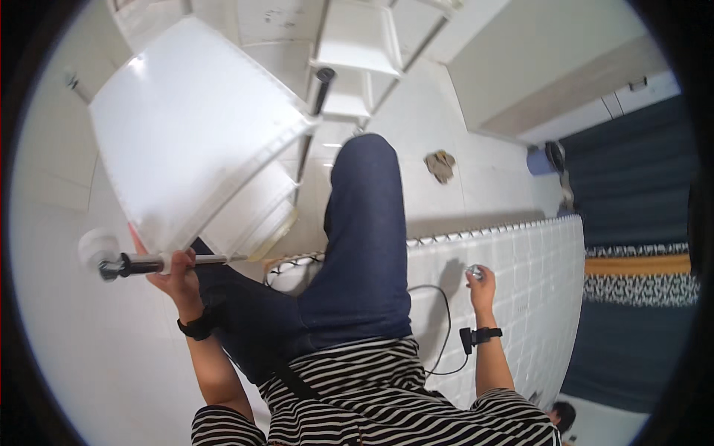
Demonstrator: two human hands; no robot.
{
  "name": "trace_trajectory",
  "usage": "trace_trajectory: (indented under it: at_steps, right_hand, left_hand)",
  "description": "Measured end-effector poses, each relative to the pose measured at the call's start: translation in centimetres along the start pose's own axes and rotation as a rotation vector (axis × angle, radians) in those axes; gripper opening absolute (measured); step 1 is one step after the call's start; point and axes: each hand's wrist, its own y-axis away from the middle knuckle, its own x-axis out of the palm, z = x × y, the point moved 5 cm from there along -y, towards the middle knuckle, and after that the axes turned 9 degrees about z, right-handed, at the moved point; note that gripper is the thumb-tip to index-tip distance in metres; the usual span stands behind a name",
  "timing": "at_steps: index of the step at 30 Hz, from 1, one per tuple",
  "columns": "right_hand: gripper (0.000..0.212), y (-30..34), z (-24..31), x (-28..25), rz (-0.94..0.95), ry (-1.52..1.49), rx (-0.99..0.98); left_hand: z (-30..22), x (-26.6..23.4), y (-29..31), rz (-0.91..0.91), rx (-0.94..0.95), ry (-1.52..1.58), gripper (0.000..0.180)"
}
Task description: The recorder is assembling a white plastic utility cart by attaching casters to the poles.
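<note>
My left hand [177, 276] is closed around the metal pole [145, 263] at the near corner of a white shelf unit [197, 111], which stands tilted in front of me to the left. A white caster wheel [97, 244] with a shiny metal mount sits at that pole's end. On the right, my right hand [481, 282] pinches a small shiny metal piece [474, 272] above a white quilted mattress [513, 282]. Its exact kind is too small to tell. Another corner of the unit ends in a black-tipped pole [322, 89] without a wheel.
A second white shelf rack [361, 37] stands at the far side. A brown cloth [440, 166] lies on the tiled floor. Farther right are a blue bin [541, 161] and a dark curtain [625, 193]. Another person's dark hair [565, 415] shows at lower right. A black cable [449, 320] runs from my right wristband.
</note>
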Motion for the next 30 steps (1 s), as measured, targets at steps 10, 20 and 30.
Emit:
trace_trajectory:
  at_steps: [10, 20, 30]
  right_hand:
    - [0.035, -4.3, 39.4, 8.4, 0.427, -0.514, -0.526]
    - [0.036, -1.2, 53.0, 11.1, 0.692, 0.105, -1.105]
    - [0.031, -1.2, 55.0, 12.9, 0.803, 0.237, -1.142]
  left_hand:
    - [-1.5, -4.1, 0.5, -0.047, 0.000, 0.038, 0.084]
    - [-1.0, -3.9, 1.0, -0.088, -0.191, -0.106, 0.092]
    - [-0.5, -4.1, 1.2, -0.144, -0.141, -0.222, 0.095]
